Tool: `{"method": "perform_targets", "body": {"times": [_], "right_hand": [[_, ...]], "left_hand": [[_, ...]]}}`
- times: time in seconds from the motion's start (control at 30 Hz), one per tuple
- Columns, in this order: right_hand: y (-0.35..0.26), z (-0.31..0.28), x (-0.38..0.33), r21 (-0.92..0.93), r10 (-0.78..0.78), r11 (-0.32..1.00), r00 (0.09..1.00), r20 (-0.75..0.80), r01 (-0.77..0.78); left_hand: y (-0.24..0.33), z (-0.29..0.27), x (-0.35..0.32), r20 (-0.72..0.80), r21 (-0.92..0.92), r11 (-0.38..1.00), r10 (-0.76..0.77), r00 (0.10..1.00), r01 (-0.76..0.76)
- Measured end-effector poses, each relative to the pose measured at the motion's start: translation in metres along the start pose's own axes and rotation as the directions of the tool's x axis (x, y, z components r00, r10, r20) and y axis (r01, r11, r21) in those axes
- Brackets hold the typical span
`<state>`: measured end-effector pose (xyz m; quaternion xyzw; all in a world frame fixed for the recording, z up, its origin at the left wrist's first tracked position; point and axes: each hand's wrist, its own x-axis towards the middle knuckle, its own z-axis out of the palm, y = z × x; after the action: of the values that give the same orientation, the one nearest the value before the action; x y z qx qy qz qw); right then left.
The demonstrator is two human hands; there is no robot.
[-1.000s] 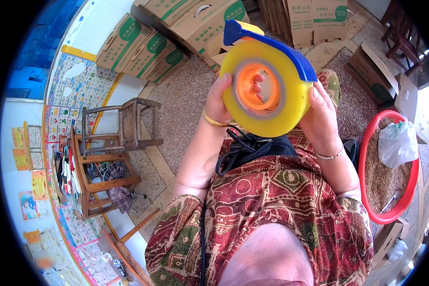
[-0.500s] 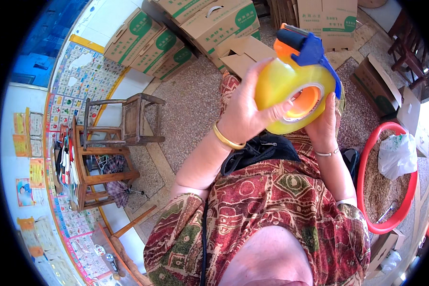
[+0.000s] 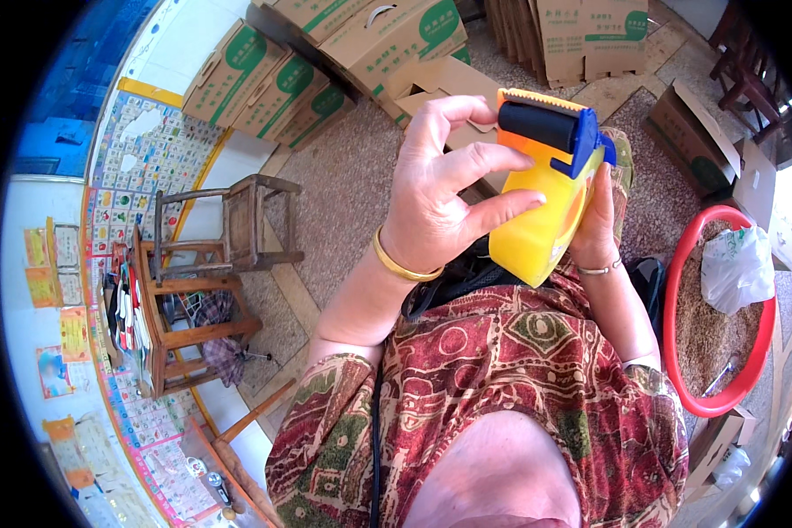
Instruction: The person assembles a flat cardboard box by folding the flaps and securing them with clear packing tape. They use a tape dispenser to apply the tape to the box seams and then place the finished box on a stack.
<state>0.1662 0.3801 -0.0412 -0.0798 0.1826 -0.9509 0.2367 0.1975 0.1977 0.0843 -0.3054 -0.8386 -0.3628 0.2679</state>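
The right hand point(image 3: 597, 231) holds the yellow tape roll point(image 3: 526, 242) before the chest; the left hand point(image 3: 436, 198), thumb and fingers parted, is at its left side, contact unclear; the blue-orange cutter point(image 3: 581, 145) sits at the roll's far end; a red basin point(image 3: 673, 326) lies right.

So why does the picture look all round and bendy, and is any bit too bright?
In the head view, the fisheye lens bends the edge of the wall chart, and the corners go black; also in the head view, a patch near the right rim is washed out white, while the yellow tape roll looks fairly sharp.
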Motion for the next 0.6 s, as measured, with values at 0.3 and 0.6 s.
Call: {"method": "perform_targets", "body": {"times": [0.3,0.6], "right_hand": [[-0.001,-0.007,-0.001,-0.061,0.042,0.997,0.998,-0.041,-0.045],[0.0,-0.008,-0.003,-0.125,0.09,0.987,0.994,-0.056,-0.097]], "left_hand": [[-0.004,-0.004,0.005,0.041,0.247,0.965,0.08,0.996,-0.088],[-0.017,-0.017,0.005,0.119,0.066,0.984,0.16,0.98,-0.168]]}}
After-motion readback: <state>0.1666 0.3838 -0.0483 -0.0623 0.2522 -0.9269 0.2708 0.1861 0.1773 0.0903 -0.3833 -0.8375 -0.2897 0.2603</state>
